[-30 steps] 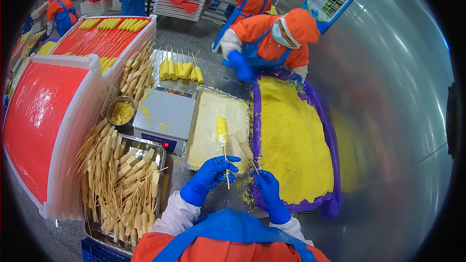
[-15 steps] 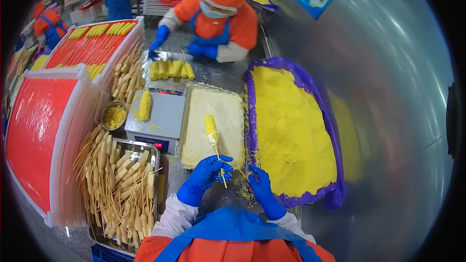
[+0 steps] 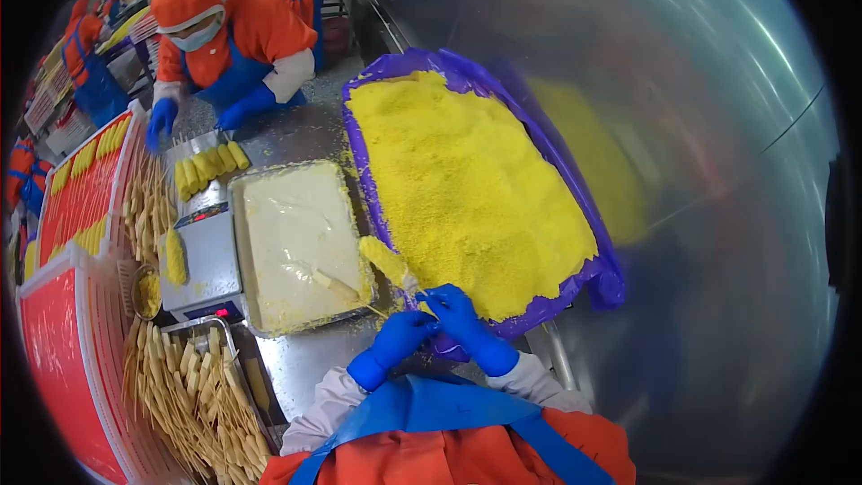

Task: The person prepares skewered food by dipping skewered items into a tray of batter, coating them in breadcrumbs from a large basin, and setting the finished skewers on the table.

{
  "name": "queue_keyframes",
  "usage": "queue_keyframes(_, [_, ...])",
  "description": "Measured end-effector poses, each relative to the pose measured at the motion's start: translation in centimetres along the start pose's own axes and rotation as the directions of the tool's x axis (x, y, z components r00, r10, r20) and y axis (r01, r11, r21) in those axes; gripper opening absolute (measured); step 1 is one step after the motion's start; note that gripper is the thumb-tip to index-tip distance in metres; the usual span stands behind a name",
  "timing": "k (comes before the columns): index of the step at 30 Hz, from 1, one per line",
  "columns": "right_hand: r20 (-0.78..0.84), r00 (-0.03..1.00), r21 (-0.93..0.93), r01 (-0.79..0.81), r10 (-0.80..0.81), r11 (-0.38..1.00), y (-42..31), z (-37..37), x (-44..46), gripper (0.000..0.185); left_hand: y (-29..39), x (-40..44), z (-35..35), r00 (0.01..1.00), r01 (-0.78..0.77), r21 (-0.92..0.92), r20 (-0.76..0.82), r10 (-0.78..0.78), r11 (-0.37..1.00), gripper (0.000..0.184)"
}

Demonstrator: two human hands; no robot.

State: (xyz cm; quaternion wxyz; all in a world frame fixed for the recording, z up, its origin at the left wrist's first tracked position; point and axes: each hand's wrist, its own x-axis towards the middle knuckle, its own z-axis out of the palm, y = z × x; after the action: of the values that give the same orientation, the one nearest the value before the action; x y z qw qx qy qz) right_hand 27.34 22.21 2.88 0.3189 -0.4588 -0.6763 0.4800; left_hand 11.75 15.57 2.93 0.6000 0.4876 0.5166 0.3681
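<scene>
The yellow bar (image 3: 384, 260) is just past the tips of the right hand (image 3: 460, 316), whose fingers are pinched on its stick. It slants up and left, over the gap between the tray (image 3: 242, 247) and the purple sheet (image 3: 607, 287). A white patch shows near its stick, so I'd say its coat of crumbs (image 3: 467, 189) is not all done. The left hand (image 3: 400, 341) is close beside the right, fingers curled. Ahead of it, a pale bar (image 3: 335, 285) lies in white batter (image 3: 287, 207), its stick running back toward those fingers, but I can't tell if they grip it. With no yellow on it, that bar looks less far along. Farther left of the fingers, 1 coated bar (image 3: 175, 257) lies on the scale (image 3: 211, 274), and a row (image 3: 211, 169) lies past it; those look done. Many plain bars (image 3: 193, 395) in the pan (image 3: 234, 368), left of the left fingers, look left to do. The tray's rim is just ahead of the left fingers, and the sheet's edge is right by the right fingers. The most room is over the crumbs, ahead of the right fingers.
</scene>
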Motion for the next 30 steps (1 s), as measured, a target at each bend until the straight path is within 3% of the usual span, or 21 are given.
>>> queue_keyframes(1, [0.050, 0.986, -0.334, 0.169, -0.161, 0.927, 0.5, -2.4, -0.1, 0.020, 0.6, 0.0, 0.2, 1.000, 0.011, 0.009, 0.012, -0.011, 1.000, 0.023])
queue_keyframes(2, [0.036, 0.988, -0.325, 0.153, -0.149, 0.933, 1.9, -4.6, -0.4, 0.020, 1.1, 0.0, 0.4, 0.998, 0.046, -0.001, 0.046, -0.046, 0.999, 0.020])
queue_keyframes(4, [0.112, 0.991, -0.429, -0.016, 0.070, 0.903, 6.0, -8.5, -0.6, 0.021, 1.1, 1.0, 0.8, 0.992, 0.092, 0.000, 0.090, -0.092, 0.996, 0.018])
queue_keyframes(7, [-0.051, 0.988, -0.341, -0.152, 0.143, 0.928, 11.1, -12.6, 0.8, 0.023, 1.1, 2.8, 1.2, 0.983, 0.162, -0.035, 0.096, -0.158, 0.986, 0.019])
queue_keyframes(11, [-0.205, 0.974, -0.344, -0.168, 0.101, 0.924, 10.7, -14.5, 2.9, 0.025, 3.3, 6.5, 1.2, 0.990, 0.112, -0.049, -0.076, -0.116, 0.992, 0.017])
queue_keyframes(13, [0.002, 0.987, -0.392, -0.146, 0.159, 0.908, 11.5, -14.5, 1.8, 0.025, 3.8, 8.6, 0.5, 0.963, 0.018, 0.067, -0.268, 0.000, 0.998, 0.026])
queue_keyframes(14, [0.038, 0.991, -0.419, -0.099, 0.127, 0.903, 11.9, -14.5, 1.3, 0.028, 4.1, 10.0, 0.1, 0.899, -0.138, 0.422, -0.327, 0.292, 0.896, 0.035])
queue_keyframes(15, [0.037, 0.991, -0.410, -0.105, 0.132, 0.906, 12.0, -14.6, 1.8, 0.028, 4.5, 11.4, -0.1, 0.780, -0.223, 0.726, -0.267, 0.566, 0.650, 0.045])
queue_keyframes(17, [-0.019, 0.990, -0.473, -0.133, 0.141, 0.871, 11.8, -14.9, 3.5, 0.028, 6.3, 14.1, 0.1, 0.769, -0.193, 0.761, -0.274, 0.578, 0.619, 0.052])
queue_keyframes(19, [-0.037, 0.992, -0.425, -0.123, 0.118, 0.897, 10.7, -15.5, 3.9, 0.030, 7.4, 15.4, 0.6, 0.745, -0.163, 0.799, -0.285, 0.603, 0.579, 0.060])
queue_keyframes(21, [0.092, 0.987, -0.392, -0.084, 0.130, 0.916, 11.0, -16.0, 2.5, 0.029, 8.0, 16.4, 1.2, 0.787, -0.150, 0.841, -0.216, 0.578, 0.519, 0.063])
queue_keyframes(23, [0.102, 0.993, -0.377, -0.012, 0.055, 0.926, 12.7, -15.8, 2.4, 0.030, 7.5, 17.5, 1.8, 0.818, -0.157, 0.857, -0.165, 0.551, 0.490, 0.062])
queue_keyframes(26, [0.011, 0.995, -0.435, -0.085, 0.099, 0.897, 11.3, -16.6, 4.0, 0.031, 6.9, 18.9, 3.4, 0.896, -0.121, 0.974, 0.023, 0.444, 0.193, 0.067])
queue_keyframes(29, [0.142, 0.985, -0.374, -0.037, 0.096, 0.927, 12.5, -17.5, 2.1, 0.029, 4.2, 16.7, 6.2, 0.893, -0.412, 0.889, 0.349, 0.284, 0.201, 0.070])
queue_keyframes(30, [0.186, 0.977, -0.426, -0.013, 0.102, 0.904, 12.3, -17.6, 2.0, 0.029, 3.9, 17.6, 6.5, 0.894, -0.406, 0.893, 0.343, 0.288, 0.196, 0.070])
